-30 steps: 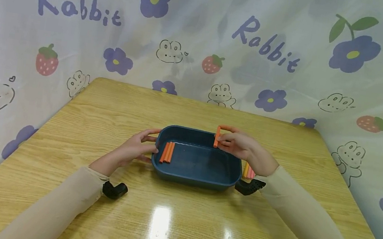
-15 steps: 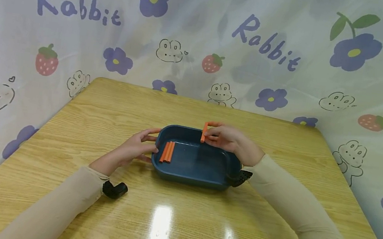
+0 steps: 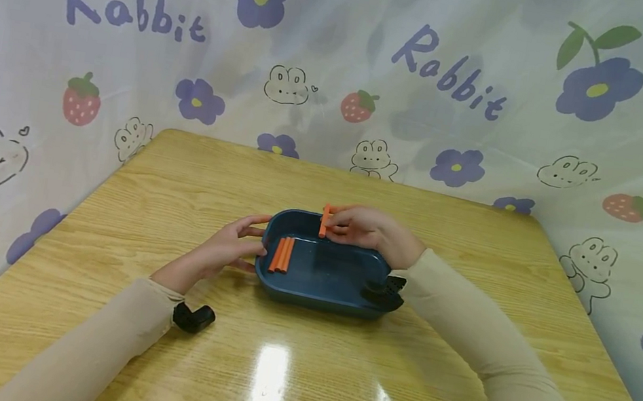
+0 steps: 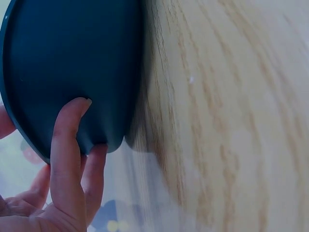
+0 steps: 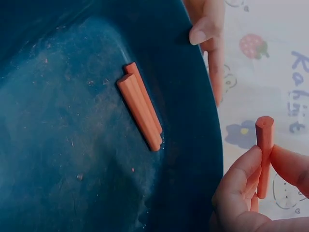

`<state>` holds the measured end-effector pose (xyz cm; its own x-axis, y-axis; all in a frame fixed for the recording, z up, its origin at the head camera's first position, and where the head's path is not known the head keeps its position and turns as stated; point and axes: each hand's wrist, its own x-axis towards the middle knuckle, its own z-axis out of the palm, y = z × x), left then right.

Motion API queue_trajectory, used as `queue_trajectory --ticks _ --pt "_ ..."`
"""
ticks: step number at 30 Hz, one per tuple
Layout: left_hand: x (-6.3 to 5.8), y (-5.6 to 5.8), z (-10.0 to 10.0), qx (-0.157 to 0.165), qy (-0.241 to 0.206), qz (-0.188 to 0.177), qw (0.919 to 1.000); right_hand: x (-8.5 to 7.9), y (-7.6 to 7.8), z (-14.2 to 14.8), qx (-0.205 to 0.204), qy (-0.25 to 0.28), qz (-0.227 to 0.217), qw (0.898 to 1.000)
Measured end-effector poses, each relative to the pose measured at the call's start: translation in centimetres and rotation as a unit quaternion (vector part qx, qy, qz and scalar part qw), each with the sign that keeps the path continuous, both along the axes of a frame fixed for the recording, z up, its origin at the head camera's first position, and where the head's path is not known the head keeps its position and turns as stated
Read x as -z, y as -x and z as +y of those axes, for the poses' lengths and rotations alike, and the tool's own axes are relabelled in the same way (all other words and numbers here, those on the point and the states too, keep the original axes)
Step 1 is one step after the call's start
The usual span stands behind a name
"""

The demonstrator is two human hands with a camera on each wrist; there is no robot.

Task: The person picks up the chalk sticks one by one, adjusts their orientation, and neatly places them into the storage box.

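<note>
A dark blue basin (image 3: pixel 323 276) stands on the wooden table, rounded at its corners. At its left end, my left hand (image 3: pixel 222 248) holds the rim, thumb tip over the edge; in the left wrist view other fingers (image 4: pixel 67 159) touch the outer wall. My right hand (image 3: pixel 370 228) pinches one orange stick (image 5: pixel 264 154) between thumb and fingers. That stick stands roughly upright above the basin's far rim. Inside the basin, 3 similar orange sticks (image 3: pixel 281 254) lie side by side near the left end. The right wrist view shows crumbs on the basin floor.
The wooden table (image 3: pixel 208 171) extends around the basin. Behind it hangs a white curtain (image 3: pixel 344 39) printed with flowers, rabbits and strawberries. Black camera mounts (image 3: pixel 194 318) sit at both wrists; the right one overlaps the basin's right end.
My right hand has moved left along the basin's far rim with the orange stick. The left hand, basin and lying sticks have stayed put. Yellow and pink sticks right of the basin are now hidden.
</note>
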<state>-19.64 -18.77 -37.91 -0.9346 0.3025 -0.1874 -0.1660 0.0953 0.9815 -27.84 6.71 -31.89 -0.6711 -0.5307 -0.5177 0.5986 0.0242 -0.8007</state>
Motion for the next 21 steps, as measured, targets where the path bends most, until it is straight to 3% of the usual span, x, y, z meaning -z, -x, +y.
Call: queue_trajectory --ticks 14,21 --pt "0.0 0.1 -0.1 0.003 -0.002 0.004 1.0 1.0 0.5 -2.2 -0.085 -0.031 -0.006 0.996" --pt "0.0 0.0 0.0 0.0 -0.002 0.002 1.0 1.5 0.4 -2.9 -0.142 -0.045 -0.022 0.989"
